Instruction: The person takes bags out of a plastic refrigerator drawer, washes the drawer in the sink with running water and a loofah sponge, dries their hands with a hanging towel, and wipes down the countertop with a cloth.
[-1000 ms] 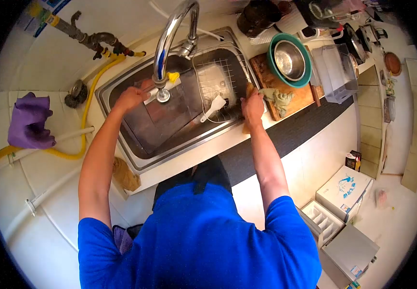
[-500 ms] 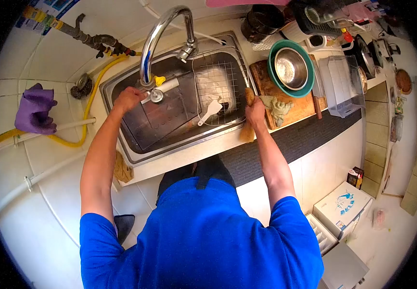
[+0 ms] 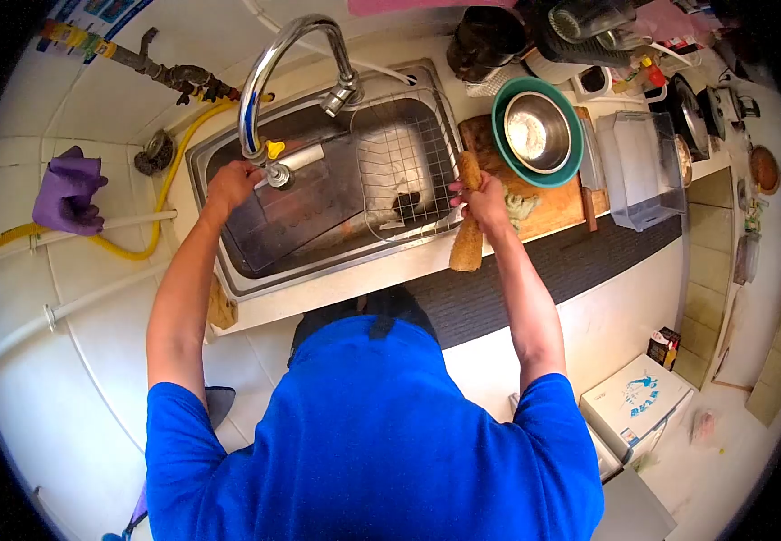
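Right of centre in the frame, the right hand (image 3: pixel 488 204) has its fingers closed around the middle of a long brown sponge-like piece (image 3: pixel 466 245), whose lower end hangs over the counter edge in front of the sink (image 3: pixel 228 287). Just right of this hand, a crumpled greenish cloth (image 3: pixel 523 209) lies on a wooden cutting board (image 3: pixel 563 206), partly hidden by the hand. The board also carries a green bowl (image 3: pixel 501 151) with a metal bowl (image 3: pixel 534 132) inside it. A knife (image 3: pixel 589 167) lies along the board's right side, and a clear plastic container (image 3: pixel 640 171) stands beyond it.

Left of centre, the left hand (image 3: pixel 233 187) reaches over the sink's left part, its fingers bent beside the head of the curved faucet (image 3: pixel 255 95). The faucet head and its yellow knob (image 3: pixel 275 150) stand in front of the fingertips, so whether they grip something cannot be told. A dark flat panel (image 3: pixel 291 212) lies in the sink below; a wire rack (image 3: pixel 406 162) spans the sink's right part, between the hands. Farther left, a purple glove (image 3: pixel 70 191) hangs near a yellow hose (image 3: pixel 163 206).
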